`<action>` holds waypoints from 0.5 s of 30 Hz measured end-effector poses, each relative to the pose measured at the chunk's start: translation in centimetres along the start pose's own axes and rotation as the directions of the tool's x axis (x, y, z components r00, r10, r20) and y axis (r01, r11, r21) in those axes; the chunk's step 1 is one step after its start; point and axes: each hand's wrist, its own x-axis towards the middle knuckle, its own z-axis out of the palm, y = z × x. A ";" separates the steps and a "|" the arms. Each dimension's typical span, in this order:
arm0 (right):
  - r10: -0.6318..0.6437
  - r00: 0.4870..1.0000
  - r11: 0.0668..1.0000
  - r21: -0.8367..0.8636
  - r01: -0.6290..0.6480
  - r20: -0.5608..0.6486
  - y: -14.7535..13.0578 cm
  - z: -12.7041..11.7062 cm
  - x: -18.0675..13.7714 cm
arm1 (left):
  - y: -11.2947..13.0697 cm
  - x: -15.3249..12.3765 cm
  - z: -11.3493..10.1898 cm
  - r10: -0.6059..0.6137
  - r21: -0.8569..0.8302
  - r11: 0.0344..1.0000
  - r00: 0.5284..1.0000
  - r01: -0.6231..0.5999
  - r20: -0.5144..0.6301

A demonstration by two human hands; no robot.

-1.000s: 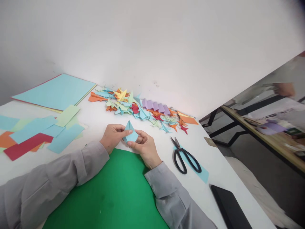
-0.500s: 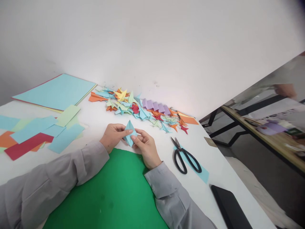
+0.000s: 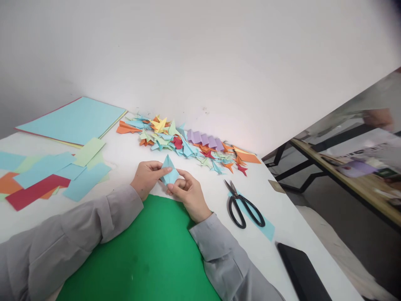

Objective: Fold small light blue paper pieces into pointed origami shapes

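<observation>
Left hand: your left hand [image 3: 146, 177] pinches the folded blue paper [image 3: 169, 173] from its left side, thumb on top near the point, the other fingers curled underneath.
Right hand: your right hand [image 3: 188, 193] grips the same piece from the right and below, fingertips closed on its lower edge.
Folded blue paper: it sits between your two hands, lifted just above the surface [image 3: 125, 156] at the far edge of the green sheet [image 3: 147, 251], its sharp tip pointing away from you.
How it handles: judged from its look, it is very light, thin and easily creased; the layered folds make it a bit stiffer than a flat sheet, but a hard squeeze would crumple it.
Where to hold: take it on the flat folded flaps near the edges, not on the tip, which would bend first.
Right of your hands: black scissors [image 3: 242, 205] lie on a blue paper strip [image 3: 266, 228], with a dark flat object [image 3: 302, 274] nearer you.
Beyond your hands: a pile of folded paper shapes [image 3: 188, 144] in many colours lies along the wall.
Left side: loose paper strips [image 3: 46, 175] lie near your left sleeve, and a stack of paper sheets [image 3: 73, 121] sits further back.
</observation>
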 end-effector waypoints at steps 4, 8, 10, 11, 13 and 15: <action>0.019 1.000 1.000 -0.004 -0.019 -0.006 -0.2 0.0 -0.2 | -0.2 0.1 -0.1 0.002 -0.003 1.000 1.000 -0.002 0.024; 0.041 0.998 0.999 -0.031 -0.043 -0.051 -0.3 -0.1 -0.2 | 0.0 0.0 0.0 -0.015 -0.004 1.000 0.998 0.015 0.064; 0.015 0.996 0.999 -0.039 -0.018 -0.089 -0.3 0.0 -0.1 | 0.1 -0.1 0.0 -0.030 0.015 0.999 0.996 0.029 0.089; -0.004 0.994 0.999 -0.040 0.000 -0.111 -0.2 0.0 0.0 | 0.1 -0.1 0.0 -0.043 0.024 0.999 0.994 0.040 0.102; -0.036 0.988 0.999 -0.038 0.030 -0.152 0.0 -0.1 0.1 | 0.1 -0.1 0.0 -0.052 0.015 0.999 0.992 0.051 0.113; -0.048 0.982 0.999 -0.031 0.043 -0.182 0.1 -0.1 0.2 | 0.2 -0.1 0.0 -0.036 -0.031 0.999 0.995 0.039 0.093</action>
